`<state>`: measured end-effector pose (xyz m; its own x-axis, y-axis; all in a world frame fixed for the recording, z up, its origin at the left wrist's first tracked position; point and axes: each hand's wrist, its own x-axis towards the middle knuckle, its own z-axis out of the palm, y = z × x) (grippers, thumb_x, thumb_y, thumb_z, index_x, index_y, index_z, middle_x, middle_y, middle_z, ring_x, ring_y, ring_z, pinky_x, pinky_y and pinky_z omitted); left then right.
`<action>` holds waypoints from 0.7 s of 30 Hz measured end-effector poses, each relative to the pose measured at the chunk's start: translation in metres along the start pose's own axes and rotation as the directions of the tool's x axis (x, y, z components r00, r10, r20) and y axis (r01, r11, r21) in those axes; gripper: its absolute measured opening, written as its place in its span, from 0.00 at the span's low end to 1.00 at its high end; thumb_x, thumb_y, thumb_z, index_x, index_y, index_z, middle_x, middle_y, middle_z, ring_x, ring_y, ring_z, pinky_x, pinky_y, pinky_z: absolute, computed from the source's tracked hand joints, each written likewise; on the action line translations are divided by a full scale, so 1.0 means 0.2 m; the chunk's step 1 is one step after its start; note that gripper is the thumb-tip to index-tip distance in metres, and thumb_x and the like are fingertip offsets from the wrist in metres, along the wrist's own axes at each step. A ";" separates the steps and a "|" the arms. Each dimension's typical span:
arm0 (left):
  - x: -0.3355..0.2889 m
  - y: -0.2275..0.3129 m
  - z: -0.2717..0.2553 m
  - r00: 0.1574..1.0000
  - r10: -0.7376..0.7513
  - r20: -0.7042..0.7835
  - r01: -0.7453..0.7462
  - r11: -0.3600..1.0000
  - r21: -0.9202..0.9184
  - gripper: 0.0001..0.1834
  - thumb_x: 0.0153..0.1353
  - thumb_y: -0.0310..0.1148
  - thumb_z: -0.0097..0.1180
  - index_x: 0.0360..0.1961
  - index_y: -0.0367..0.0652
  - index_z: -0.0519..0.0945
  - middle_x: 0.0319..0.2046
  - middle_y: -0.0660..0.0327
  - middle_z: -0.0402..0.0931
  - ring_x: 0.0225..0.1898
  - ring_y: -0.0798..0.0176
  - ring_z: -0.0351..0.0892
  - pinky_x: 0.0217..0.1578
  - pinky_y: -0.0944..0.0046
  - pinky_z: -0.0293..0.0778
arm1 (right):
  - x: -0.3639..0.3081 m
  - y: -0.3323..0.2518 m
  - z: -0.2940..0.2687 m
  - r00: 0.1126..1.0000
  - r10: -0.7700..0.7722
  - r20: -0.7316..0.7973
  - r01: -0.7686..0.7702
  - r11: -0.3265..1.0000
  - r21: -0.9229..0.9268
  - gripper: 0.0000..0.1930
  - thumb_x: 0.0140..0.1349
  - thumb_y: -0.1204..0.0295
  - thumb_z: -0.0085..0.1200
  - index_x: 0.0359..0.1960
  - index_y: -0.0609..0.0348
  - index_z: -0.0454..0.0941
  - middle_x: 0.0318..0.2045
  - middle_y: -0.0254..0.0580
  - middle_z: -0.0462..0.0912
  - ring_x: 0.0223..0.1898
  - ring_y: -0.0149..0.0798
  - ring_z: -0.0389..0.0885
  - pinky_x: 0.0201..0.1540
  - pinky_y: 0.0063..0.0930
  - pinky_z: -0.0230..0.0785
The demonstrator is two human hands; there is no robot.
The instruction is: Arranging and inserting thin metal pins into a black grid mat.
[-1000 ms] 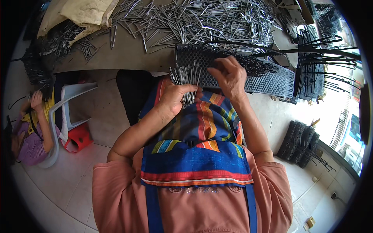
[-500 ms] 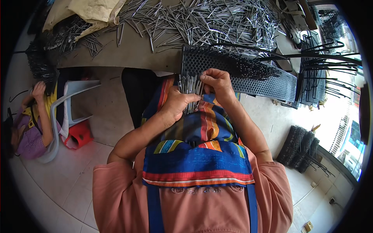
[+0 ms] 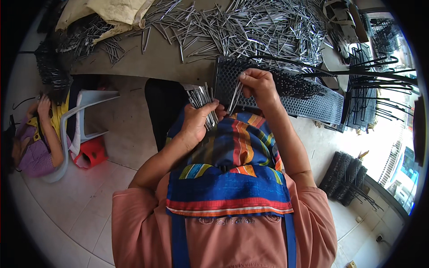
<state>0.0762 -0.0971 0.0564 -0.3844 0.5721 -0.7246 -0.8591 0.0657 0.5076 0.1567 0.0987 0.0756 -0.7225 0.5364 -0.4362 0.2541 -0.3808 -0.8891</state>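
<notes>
A bundle of thin metal rods (image 3: 203,98) lies across the palm of my left hand (image 3: 198,117), with the thumb wrapped over it above my lap. To its right, my right hand (image 3: 260,87) pinches a few separate metal rods (image 3: 235,97) between thumb and fingers; these slant down toward my lap. Just past the right hand stands a dark perforated metal rack (image 3: 308,106), whose holes hold many upright black-tipped pieces (image 3: 295,85). The exact shape of the rod ends is too small to make out.
Loose metal rods (image 3: 268,31) cover the table (image 3: 170,62), beside a torn brown paper sack (image 3: 118,11). Long black bars with hooked ends (image 3: 380,73) stick out at the right. Bundled black racks (image 3: 343,174) stand on the floor. A co-worker (image 3: 42,143) sits at the left by a red container (image 3: 91,153).
My right hand has drawn a few rods away from the bundle, up and to the right. My left hand has shifted slightly left, its bundle now tilted.
</notes>
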 end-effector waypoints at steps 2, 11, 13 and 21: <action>0.01 0.03 0.02 0.998 0.050 0.043 -0.050 0.999 0.003 0.07 0.56 0.21 0.62 0.37 0.36 0.81 0.31 0.54 0.83 0.30 0.59 0.85 0.31 0.59 0.83 | -0.01 0.04 0.03 0.992 0.088 0.089 -0.083 0.995 -0.062 0.06 0.61 0.73 0.60 0.28 0.62 0.81 0.17 0.31 0.77 0.13 0.23 0.70 0.17 0.17 0.57; 0.03 -0.03 0.00 1.000 0.024 -0.015 -0.024 0.999 0.030 0.12 0.53 0.16 0.60 0.40 0.36 0.79 0.29 0.56 0.83 0.25 0.59 0.84 0.25 0.61 0.82 | -0.05 0.07 0.07 0.926 -0.267 -0.267 0.272 0.962 -0.016 0.03 0.59 0.77 0.61 0.31 0.66 0.84 0.19 0.33 0.79 0.17 0.22 0.71 0.20 0.16 0.62; 0.02 -0.07 -0.06 0.988 -0.141 0.054 0.131 0.977 0.167 0.11 0.53 0.17 0.61 0.39 0.34 0.79 0.28 0.54 0.83 0.25 0.58 0.84 0.24 0.61 0.80 | -0.02 0.03 0.07 0.891 -0.370 -0.262 0.362 0.929 -0.081 0.03 0.60 0.79 0.60 0.33 0.65 0.84 0.20 0.31 0.78 0.20 0.22 0.72 0.24 0.15 0.62; -0.03 -0.06 -0.07 0.995 -0.012 0.095 -0.001 0.992 0.127 0.14 0.52 0.17 0.60 0.42 0.31 0.80 0.30 0.52 0.83 0.28 0.57 0.85 0.31 0.62 0.81 | 0.12 0.04 0.13 0.721 -0.676 -0.153 0.606 0.722 -0.333 0.04 0.56 0.85 0.60 0.32 0.65 0.84 0.28 0.31 0.80 0.23 0.21 0.72 0.25 0.14 0.63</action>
<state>0.0855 -0.1127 0.0487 -0.3404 0.6465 -0.6827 -0.8091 0.1685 0.5630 0.1256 0.0892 0.0610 -0.5940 0.7595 0.2652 -0.0401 0.3013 -0.9527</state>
